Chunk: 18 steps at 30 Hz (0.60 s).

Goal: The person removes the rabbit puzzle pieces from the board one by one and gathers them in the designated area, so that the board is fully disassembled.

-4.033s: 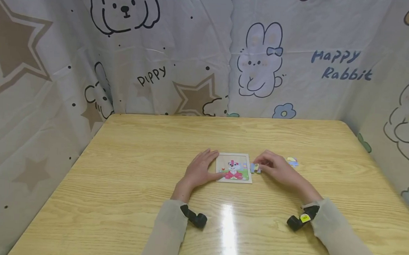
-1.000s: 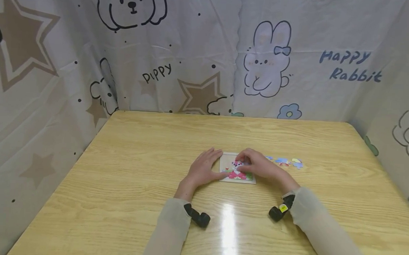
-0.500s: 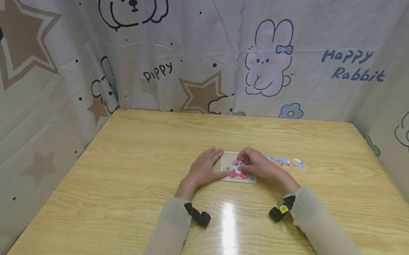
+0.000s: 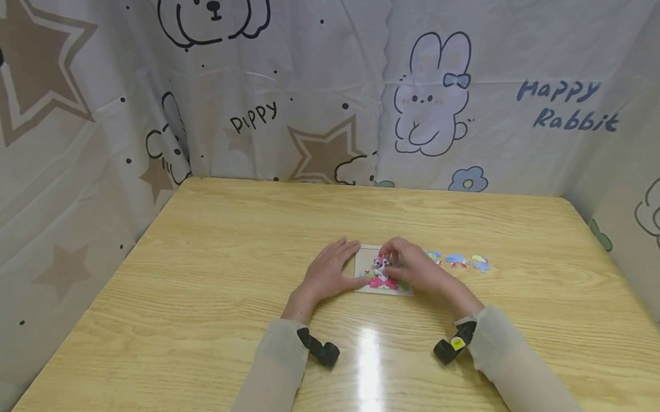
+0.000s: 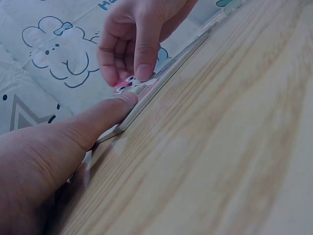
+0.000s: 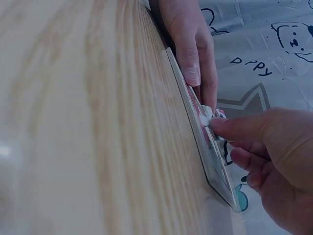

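Head view: printed curtains hang behind a wood-grain table, left hand spread, right hand pinching a puzzle piece.

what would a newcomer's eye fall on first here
Probably the cartoon-printed curtain, which hangs behind the wooden table. Next comes the small puzzle tray: the left hand rests on its left side while the right hand pinches a face-printed piece over it. Bright loose pieces lie just to the tray's right.

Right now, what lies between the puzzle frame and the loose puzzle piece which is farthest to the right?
The head view shows a middle piece and, close beside the right hand, a nearer piece; the hand may hide more.
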Available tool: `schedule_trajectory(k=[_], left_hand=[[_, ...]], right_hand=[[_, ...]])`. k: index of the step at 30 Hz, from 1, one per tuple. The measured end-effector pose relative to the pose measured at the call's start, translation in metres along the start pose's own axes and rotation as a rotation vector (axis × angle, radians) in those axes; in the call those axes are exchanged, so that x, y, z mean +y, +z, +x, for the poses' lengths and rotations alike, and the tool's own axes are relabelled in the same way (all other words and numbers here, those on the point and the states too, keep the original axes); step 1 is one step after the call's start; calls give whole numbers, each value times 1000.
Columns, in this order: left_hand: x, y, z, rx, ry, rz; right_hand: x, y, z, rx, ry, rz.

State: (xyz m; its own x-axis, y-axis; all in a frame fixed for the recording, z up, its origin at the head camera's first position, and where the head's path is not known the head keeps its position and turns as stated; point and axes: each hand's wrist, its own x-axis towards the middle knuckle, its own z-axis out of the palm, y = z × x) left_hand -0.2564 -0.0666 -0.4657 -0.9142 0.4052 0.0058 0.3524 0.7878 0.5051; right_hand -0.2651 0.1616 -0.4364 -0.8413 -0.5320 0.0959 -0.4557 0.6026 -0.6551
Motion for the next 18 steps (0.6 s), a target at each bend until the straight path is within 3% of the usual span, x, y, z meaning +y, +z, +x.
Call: schedule_trajectory(k=[7,18], left_hand=[[1,0,0,0,-8,-8],[1,1,0,0,-11,-7]], right_hand=[[1,2,-1,36,-42,27],[7,-2,-10,78,89,171]])
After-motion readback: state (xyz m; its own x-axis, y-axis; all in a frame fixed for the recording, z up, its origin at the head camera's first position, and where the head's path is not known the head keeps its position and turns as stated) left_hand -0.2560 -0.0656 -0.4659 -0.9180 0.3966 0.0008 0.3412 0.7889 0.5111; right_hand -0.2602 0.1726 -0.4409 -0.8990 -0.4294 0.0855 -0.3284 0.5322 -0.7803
